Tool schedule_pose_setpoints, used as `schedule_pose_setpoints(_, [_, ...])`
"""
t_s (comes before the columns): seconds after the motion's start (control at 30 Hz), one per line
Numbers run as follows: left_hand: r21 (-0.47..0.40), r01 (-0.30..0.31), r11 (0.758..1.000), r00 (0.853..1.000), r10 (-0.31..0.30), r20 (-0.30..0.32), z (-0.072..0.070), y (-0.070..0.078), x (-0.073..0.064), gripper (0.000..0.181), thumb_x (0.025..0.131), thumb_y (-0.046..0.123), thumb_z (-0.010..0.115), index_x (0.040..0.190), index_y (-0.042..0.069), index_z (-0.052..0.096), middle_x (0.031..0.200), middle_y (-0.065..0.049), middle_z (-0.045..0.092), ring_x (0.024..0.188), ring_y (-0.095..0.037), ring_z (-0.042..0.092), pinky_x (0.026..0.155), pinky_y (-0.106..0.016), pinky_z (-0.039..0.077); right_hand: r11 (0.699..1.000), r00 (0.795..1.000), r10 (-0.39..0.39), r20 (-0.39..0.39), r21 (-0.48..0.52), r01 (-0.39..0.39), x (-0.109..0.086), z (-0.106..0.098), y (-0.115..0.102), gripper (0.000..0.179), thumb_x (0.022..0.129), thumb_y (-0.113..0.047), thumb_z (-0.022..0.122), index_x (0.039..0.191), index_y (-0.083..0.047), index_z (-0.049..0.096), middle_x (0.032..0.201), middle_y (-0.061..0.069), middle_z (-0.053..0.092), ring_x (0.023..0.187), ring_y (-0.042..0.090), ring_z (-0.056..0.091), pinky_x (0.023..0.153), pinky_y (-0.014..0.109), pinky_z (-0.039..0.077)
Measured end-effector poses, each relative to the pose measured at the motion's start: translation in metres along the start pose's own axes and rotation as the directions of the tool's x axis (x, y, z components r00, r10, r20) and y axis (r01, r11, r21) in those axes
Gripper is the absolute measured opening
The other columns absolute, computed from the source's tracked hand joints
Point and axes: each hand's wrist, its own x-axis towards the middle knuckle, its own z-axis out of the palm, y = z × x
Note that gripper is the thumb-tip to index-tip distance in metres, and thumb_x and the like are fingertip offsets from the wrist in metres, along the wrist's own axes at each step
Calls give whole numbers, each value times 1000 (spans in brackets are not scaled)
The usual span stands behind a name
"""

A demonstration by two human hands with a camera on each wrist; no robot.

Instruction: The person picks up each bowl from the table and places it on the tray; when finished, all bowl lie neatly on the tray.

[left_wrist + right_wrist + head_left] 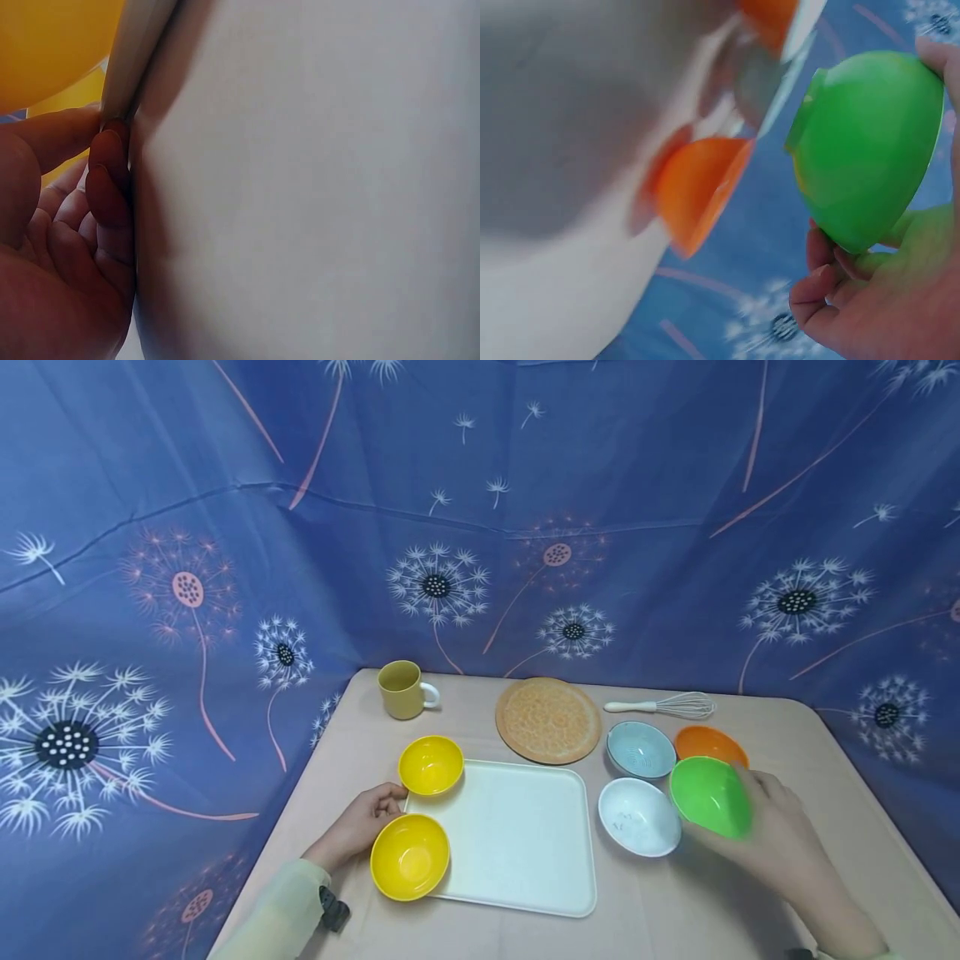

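Note:
My right hand (776, 835) grips a green bowl (708, 795) by its rim, thumb on one side and fingers on the other. The right wrist view shows this green bowl (870, 150) raised off the table. At the left, my left hand (363, 822) pinches the left edge of a white rectangular tray (517, 839); in the left wrist view the fingers (109, 172) curl at the tray's rim (139, 56). Two yellow bowls, one farther (431, 766) and one nearer (410, 857), overlap the tray's left side, with my left hand between them.
Beside the green bowl stand a white bowl (640, 817), a light blue bowl (641, 750) and an orange bowl (711, 743). Farther back are a mustard mug (401, 691) with a white handle, a round pizza-patterned board (548, 720) and a whisk (660, 705). A blue patterned cloth hangs behind.

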Motion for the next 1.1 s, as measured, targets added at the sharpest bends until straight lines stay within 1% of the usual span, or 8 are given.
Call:
schedule_pose_setpoints(0.23, [-3, 10, 1000, 1000, -10, 4, 0, -1, 1, 35, 98, -1, 64, 132, 10, 64, 89, -7, 62, 81, -24, 57, 73, -30, 47, 993, 993, -118, -18, 25, 118, 20, 11, -48, 123, 68, -62, 91, 157, 3, 35, 142, 34, 42, 119, 53, 44, 83, 75, 40])
schedule_pose_setpoints(0.3, [-1, -1, 1000, 1000, 1, 9, -1, -1, 2, 35, 98, -1, 64, 132, 8, 64, 89, -7, 62, 81, -24, 57, 73, -30, 47, 990, 991, -135, 0, 29, 135, 26, 16, -60, 124, 68, -64, 90, 157, 3, 36, 143, 34, 42, 121, 52, 44, 85, 75, 41])
schedule_pose_setpoints(0.37, [-7, 7, 1000, 1000, -7, 10, -1, -1, 2, 35, 99, -1, 64, 132, 9, 64, 90, -7, 62, 82, -24, 57, 73, -30, 47, 990, 989, -140, 37, 25, 140, 31, 23, -71, 125, 70, -69, 86, 159, 1, 34, 146, 33, 41, 125, 51, 43, 88, 75, 42])
schedule_pose_setpoints(0.53, [-12, 20, 1000, 1000, -20, 7, -2, 0, 1, 34, 99, -1, 64, 131, 10, 64, 90, -7, 62, 82, -24, 57, 74, -31, 48, 981, 978, -192, 81, 7, 192, 43, 47, -100, 125, 70, -77, 80, 159, -2, 36, 148, 28, 43, 126, 50, 46, 91, 71, 45])
schedule_pose_setpoints(0.67, [-6, 14, 1000, 1000, -14, 5, -2, 0, 1, 34, 99, 0, 64, 131, 10, 64, 90, -7, 63, 81, -24, 57, 74, -31, 48, 966, 962, -259, 81, 44, 256, 48, 71, -123, 123, 67, -73, 85, 157, -2, 39, 142, 21, 50, 121, 43, 50, 93, 63, 46])
schedule_pose_setpoints(0.77, [-1, 10, 1000, 1000, -10, 3, -1, -1, 2, 34, 99, 1, 65, 131, 10, 64, 90, -6, 63, 80, -23, 58, 73, -30, 48, 955, 951, -295, 94, 67, 290, 50, 91, -141, 121, 67, -69, 87, 156, -2, 42, 140, 17, 52, 122, 39, 51, 97, 60, 45])
schedule_pose_setpoints(0.9, [9, -1, 1000, 1000, 1, 5, -1, -3, 3, 34, 99, 1, 64, 132, 9, 63, 90, -6, 63, 79, -22, 58, 70, -29, 49, 952, 943, -303, 137, 91, 293, 54, 117, -161, 119, 66, -67, 88, 156, -2, 43, 140, 17, 53, 123, 39, 52, 99, 60, 46])
schedule_pose_setpoints(1.1, [-4, -22, 1000, 1000, 22, 19, -2, -5, 5, 33, 99, 0, 63, 132, 8, 63, 91, -6, 63, 82, -23, 58, 73, -30, 49, 960, 943, -269, 194, 138, 246, 66, 144, -180, 117, 67, -67, 87, 157, -7, 43, 141, 14, 53, 123, 34, 51, 97, 56, 48])
